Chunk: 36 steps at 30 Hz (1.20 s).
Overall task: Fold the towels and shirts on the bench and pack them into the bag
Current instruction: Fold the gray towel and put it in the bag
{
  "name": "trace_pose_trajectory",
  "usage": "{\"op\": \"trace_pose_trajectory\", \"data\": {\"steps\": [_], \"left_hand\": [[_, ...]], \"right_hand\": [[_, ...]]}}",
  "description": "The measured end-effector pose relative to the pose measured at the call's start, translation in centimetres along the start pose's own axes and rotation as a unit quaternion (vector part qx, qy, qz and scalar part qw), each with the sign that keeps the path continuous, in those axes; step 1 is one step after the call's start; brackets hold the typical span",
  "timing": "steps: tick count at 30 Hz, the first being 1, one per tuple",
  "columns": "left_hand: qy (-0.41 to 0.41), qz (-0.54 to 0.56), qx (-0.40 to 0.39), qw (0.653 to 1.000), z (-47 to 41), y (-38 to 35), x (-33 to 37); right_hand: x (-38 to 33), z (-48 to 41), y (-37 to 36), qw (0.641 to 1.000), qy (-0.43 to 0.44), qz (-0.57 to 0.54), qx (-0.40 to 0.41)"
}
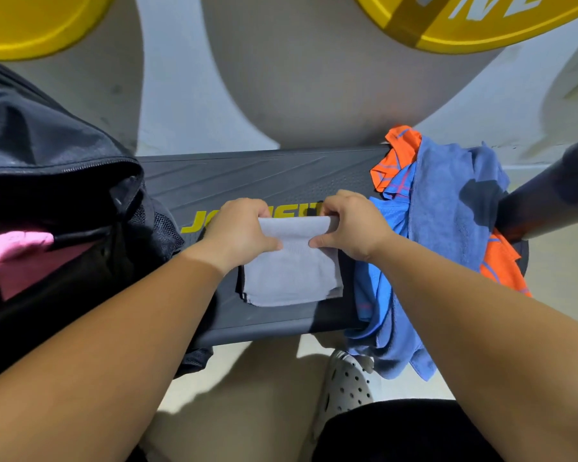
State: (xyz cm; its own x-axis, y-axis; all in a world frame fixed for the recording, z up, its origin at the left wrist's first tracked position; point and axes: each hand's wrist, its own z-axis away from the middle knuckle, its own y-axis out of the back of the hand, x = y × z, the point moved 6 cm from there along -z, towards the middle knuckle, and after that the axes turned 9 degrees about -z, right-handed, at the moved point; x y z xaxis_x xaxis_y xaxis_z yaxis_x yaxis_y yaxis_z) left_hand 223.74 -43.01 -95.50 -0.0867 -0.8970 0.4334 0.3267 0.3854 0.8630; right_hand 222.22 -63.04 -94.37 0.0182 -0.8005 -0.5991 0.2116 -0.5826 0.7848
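A small grey towel [292, 275], folded into a rectangle, lies on the black bench [247, 176]. My left hand [239, 228] pinches its far left edge, thumb on top. My right hand [351, 225] pinches the far right edge the same way. The far edge is curled up between both hands. To the right lies a heap: a blue towel [447, 208], a blue shirt [377, 295] and an orange shirt [396, 155], partly hanging over the bench's front edge. On the left stands an open black bag [47, 155] with something pink [10, 255] inside.
Two yellow weight plates [30, 25] [464, 25] hang beyond the bench. A black padded roller [554, 191] sticks out at the right end of the bench. Below the bench's front edge I see my knee and a white perforated clog [347, 385] on the pale floor.
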Motion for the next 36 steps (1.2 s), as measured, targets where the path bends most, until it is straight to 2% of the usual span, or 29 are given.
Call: {"op": "trace_pose_trajectory", "data": {"steps": [4,9,20,23,26,28,32,34,36], "left_hand": [[-0.024,0.05,0.079,0.995,0.6,0.8,0.4],[-0.082,0.071,0.096,0.989,3.5,1.3,1.0],[-0.161,-0.01,0.103,0.982,8.8,0.2,0.8],[-0.154,0.028,0.075,0.985,9.2,-1.3,0.3],[-0.111,0.056,0.119,0.985,8.5,-1.4,0.3],[-0.071,0.023,0.137,0.988,7.9,-1.3,0.8],[-0.027,-0.076,0.082,0.993,6.8,-2.8,1.6],[-0.033,-0.111,0.044,0.992,6.4,-4.1,1.1],[-0.049,-0.131,0.038,0.989,6.1,-4.7,0.5]], "right_hand": [[-0.3,0.9,1.1,0.998,-0.012,-0.04,0.057],[-0.6,3.0,1.9,0.991,-0.004,-0.122,0.062],[-3.3,7.1,1.4,0.999,0.033,-0.019,-0.035],[-2.4,7.8,0.0,0.997,-0.008,-0.038,-0.065],[-1.5,7.6,-0.3,0.991,-0.062,-0.116,-0.012],[-1.4,7.3,-0.3,0.988,-0.088,-0.124,0.015],[-1.9,6.5,-0.7,0.994,-0.097,-0.01,0.043],[-2.5,6.5,-1.1,0.991,-0.061,0.08,0.092],[-3.0,6.7,-2.4,0.981,-0.016,0.167,0.102]]}}
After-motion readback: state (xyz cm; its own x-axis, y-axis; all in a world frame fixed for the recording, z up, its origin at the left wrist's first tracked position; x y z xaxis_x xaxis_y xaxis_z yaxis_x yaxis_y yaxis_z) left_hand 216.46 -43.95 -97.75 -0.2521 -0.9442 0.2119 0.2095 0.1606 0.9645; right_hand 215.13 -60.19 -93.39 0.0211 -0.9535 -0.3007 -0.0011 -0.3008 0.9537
